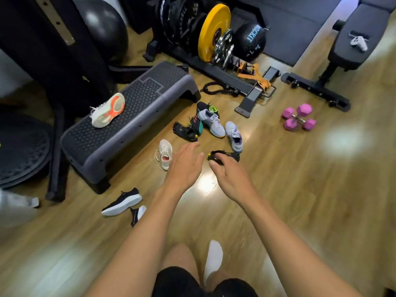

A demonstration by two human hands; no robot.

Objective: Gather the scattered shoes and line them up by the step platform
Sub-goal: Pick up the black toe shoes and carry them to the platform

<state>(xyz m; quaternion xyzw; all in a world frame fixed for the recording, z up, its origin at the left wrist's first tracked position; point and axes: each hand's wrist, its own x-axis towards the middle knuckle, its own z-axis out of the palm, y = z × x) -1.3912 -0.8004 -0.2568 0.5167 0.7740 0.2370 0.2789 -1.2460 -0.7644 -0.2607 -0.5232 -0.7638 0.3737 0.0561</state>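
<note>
A grey step platform (137, 116) stands on the wood floor, with a white shoe (108, 110) lying sole-up on it. Shoes lie scattered in front of it: a white sneaker (165, 154), a black toe shoe (184, 131), a black-and-teal shoe (198, 123), two grey sneakers (211, 122) (234, 136), another black toe shoe (227, 156), and two black sneakers with white soles (122, 202) (137, 214). My left hand (185, 166) reaches forward, fingers relaxed, holding nothing. My right hand (230, 174) reaches over the near black toe shoe, fingertips at it, fingers loosely bent.
A weight plate rack (214, 33) with a yellow plate, a medicine ball (251, 38) and orange straps (256, 75) stands behind. Pink dumbbells (299, 116) lie to the right, a bench (351, 43) at far right, a dark exercise ball (102, 24) at left. My socked foot (213, 257) is below.
</note>
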